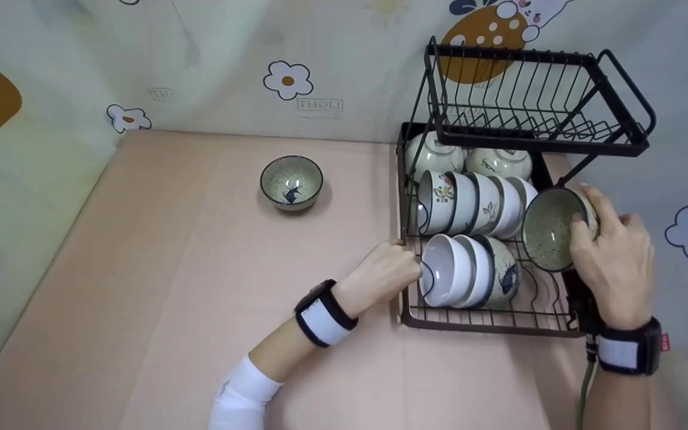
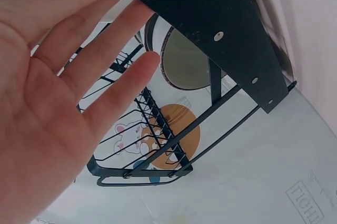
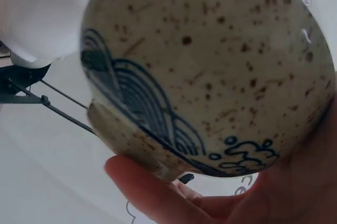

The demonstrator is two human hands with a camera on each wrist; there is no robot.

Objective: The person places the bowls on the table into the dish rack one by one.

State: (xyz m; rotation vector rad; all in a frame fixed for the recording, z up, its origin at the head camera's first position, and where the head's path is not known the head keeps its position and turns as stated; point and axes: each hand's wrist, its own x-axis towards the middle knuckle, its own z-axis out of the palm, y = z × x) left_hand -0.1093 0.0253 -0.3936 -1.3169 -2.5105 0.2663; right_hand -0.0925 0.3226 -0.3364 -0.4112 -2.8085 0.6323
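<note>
In the head view my right hand (image 1: 619, 269) grips a speckled bowl (image 1: 550, 233) with a dark rim, tilted at the dish rack's right side. Blue wave lines mark that bowl's outside (image 3: 210, 66) in the right wrist view, where fingers curl about its base. My left hand (image 1: 386, 272) reaches to the left edge of the black dish rack (image 1: 487, 327), beside a front row of bowls (image 1: 444, 275). The left wrist view shows its fingers (image 2: 118, 95) fairly straight, some tips hidden behind the rack's black side panel (image 2: 221, 29).
Another speckled bowl (image 1: 292, 182) stands upright on the pinkish table (image 1: 230, 269), left of the rack. A middle row of bowls (image 1: 439, 203) and two upturned bowls (image 1: 499, 162) sit behind. The wire upper tier (image 1: 541, 146) overhangs the back. A green cable (image 1: 586, 382) runs down front right.
</note>
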